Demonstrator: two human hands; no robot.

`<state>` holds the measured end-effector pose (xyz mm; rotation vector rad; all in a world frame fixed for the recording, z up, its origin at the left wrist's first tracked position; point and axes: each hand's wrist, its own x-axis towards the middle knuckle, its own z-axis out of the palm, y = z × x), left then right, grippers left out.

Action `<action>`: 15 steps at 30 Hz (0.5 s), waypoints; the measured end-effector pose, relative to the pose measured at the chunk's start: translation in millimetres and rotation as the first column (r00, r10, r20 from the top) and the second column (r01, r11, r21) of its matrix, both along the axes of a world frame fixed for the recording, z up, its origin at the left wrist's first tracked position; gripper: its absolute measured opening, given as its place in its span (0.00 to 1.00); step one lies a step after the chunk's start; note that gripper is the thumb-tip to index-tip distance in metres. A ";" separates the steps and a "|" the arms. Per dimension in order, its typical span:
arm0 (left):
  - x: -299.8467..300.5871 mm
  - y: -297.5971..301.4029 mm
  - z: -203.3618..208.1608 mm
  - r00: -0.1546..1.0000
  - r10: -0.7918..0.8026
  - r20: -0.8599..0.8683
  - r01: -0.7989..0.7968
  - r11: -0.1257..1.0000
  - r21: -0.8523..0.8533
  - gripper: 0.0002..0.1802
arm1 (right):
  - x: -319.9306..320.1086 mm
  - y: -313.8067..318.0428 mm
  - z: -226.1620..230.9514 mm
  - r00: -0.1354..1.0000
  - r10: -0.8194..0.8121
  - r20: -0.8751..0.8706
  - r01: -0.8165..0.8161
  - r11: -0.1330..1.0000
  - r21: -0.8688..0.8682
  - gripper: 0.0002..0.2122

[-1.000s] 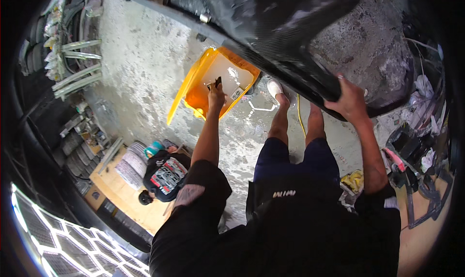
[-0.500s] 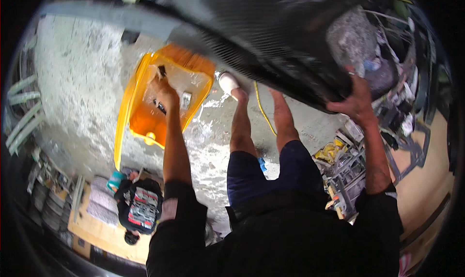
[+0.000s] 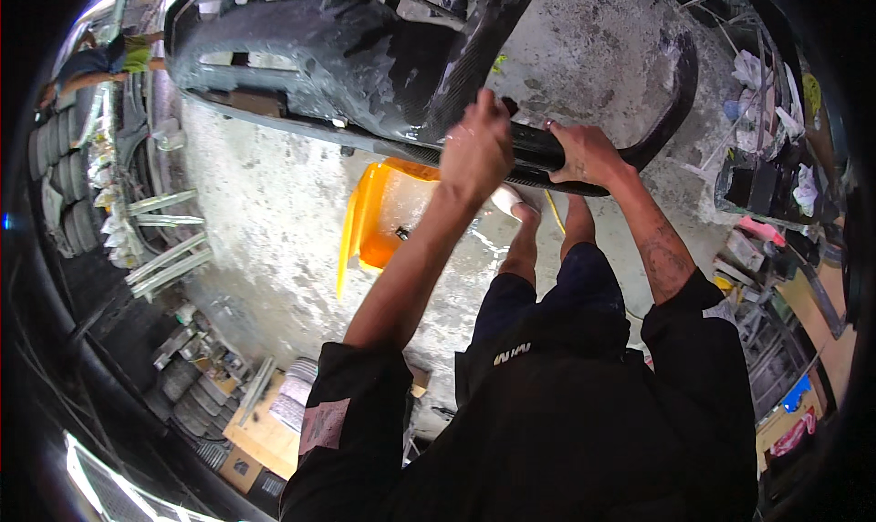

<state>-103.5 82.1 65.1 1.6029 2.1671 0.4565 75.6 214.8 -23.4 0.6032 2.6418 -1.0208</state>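
Observation:
A large black car bumper (image 3: 365,70) with a carbon-fibre weave stretches across the upper part of the view, wet in places. My left hand (image 3: 476,152) is curled over its near right part, closed around a small dark piece whose kind I cannot make out. My right hand (image 3: 589,157) grips the bumper's near edge farther right, the thumb on top and the fingers partly hidden. Below the bumper, a yellow-orange plastic tub (image 3: 352,225) holds cloudy liquid and a small dark object (image 3: 401,234). My left forearm covers part of the tub.
Wet concrete floor (image 3: 265,239) lies beneath, with a yellow hose (image 3: 555,214) near my feet. Metal stands (image 3: 169,257) and stacked tyres (image 3: 59,148) line the left. Another person (image 3: 100,66) is at the far upper left. Clutter and a dark bin (image 3: 748,189) fill the right.
My left hand has come up out of the tub with the small dark piece and moved right onto the bumper. The right hand keeps its hold on the edge. The view has shifted.

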 end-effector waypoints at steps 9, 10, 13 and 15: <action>42.6 5.2 -11.2 0.993 0.017 -0.118 -0.015 1.000 0.026 0.15 | 13.3 3.2 -2.3 0.989 -0.019 -0.148 0.008 0.997 -0.073 0.39; 51.1 6.7 -0.5 0.994 -0.024 -0.103 0.010 0.991 -0.132 0.17 | 15.3 2.9 -0.5 0.991 0.006 -0.132 -0.018 0.996 -0.088 0.39; -1.6 32.3 9.7 0.998 0.023 -0.066 -0.029 0.995 -0.093 0.17 | 7.7 5.9 6.2 0.986 -0.002 -0.164 -0.016 0.994 -0.104 0.38; 12.5 24.4 -8.1 0.979 0.094 -0.179 -0.108 0.992 -0.069 0.17 | 8.2 7.1 6.1 0.987 0.013 -0.161 -0.030 0.994 -0.108 0.38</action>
